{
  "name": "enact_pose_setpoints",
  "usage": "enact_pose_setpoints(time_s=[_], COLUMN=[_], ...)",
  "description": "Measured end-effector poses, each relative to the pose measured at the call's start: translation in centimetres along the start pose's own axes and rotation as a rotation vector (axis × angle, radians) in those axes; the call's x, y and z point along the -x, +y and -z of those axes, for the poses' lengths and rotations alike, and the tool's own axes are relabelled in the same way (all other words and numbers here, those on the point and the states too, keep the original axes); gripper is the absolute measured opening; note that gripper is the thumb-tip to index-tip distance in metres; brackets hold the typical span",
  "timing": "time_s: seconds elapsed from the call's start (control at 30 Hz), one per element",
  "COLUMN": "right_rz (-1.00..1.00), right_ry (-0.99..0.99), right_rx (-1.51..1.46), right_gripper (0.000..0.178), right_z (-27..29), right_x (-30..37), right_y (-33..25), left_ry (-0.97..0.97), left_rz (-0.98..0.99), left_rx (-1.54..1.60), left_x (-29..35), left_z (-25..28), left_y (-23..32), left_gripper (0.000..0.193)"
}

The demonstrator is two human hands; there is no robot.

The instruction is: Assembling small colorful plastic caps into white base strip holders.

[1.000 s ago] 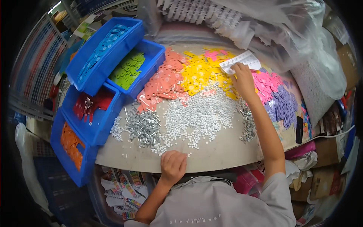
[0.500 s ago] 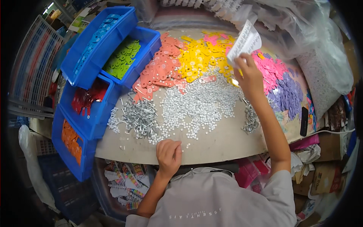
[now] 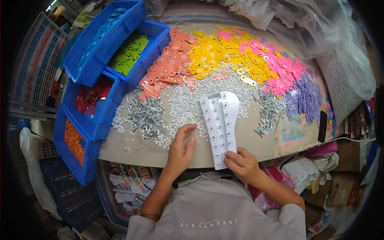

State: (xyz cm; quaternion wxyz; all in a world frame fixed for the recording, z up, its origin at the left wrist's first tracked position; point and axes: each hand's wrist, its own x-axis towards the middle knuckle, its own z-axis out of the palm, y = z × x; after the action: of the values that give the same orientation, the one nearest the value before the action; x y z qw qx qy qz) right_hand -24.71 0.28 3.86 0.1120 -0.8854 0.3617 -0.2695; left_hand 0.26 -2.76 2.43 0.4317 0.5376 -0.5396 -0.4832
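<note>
A white moulded plastic holder (image 3: 219, 129) with rows of round sockets and one curved, wider end lies lengthwise in front of me, over the near side of the small white beads. My right hand (image 3: 242, 163) pinches its near right corner between thumb and fingers. To its left, my left hand (image 3: 181, 151) holds nothing; thumb and forefinger are apart, a short way from the holder. The small white round beads (image 3: 185, 108) spread across the table beyond my hands. A heap of silvery metal pins (image 3: 146, 118) lies left of them, and another pin heap (image 3: 271, 114) lies right.
Flat strips with holes lie behind in coral (image 3: 170, 60), yellow (image 3: 212, 52), pink (image 3: 282, 70) and purple (image 3: 306, 98) heaps. Blue bins (image 3: 90, 110) stand at the left with more coloured strips. A black oblong object (image 3: 322, 126) and plastic bags (image 3: 336, 68) are at the right.
My right hand has come back toward me from the far side, bringing the white holder down over the beads. My left hand has lifted slightly and its fingers have spread.
</note>
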Motion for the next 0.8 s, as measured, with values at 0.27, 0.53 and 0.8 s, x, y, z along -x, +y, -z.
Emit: enact_pose_setpoints(time_s=[0.27,0.53,0.8], right_rz=[-0.029,-0.272,-0.477], right_ry=[-0.146,0.154,0.147], right_rx=[-0.111,0.176,0.375], right_gripper=[0.034,0.024,0.014], right_z=[0.4,3.3,3.1], right_x=[-2.2,-3.1,-6.4], right_y=[0.8,5.7,13.2], left_ry=[0.015,0.048,0.135], left_rz=[-0.126,-0.14,-0.299], left_rx=[-0.339,-0.303,-0.45], left_x=[-0.1,0.4,-0.2], left_z=[-0.1,0.3,1.6], left_y=[0.1,-0.2,0.8], left_gripper=[0.019,0.016,0.009])
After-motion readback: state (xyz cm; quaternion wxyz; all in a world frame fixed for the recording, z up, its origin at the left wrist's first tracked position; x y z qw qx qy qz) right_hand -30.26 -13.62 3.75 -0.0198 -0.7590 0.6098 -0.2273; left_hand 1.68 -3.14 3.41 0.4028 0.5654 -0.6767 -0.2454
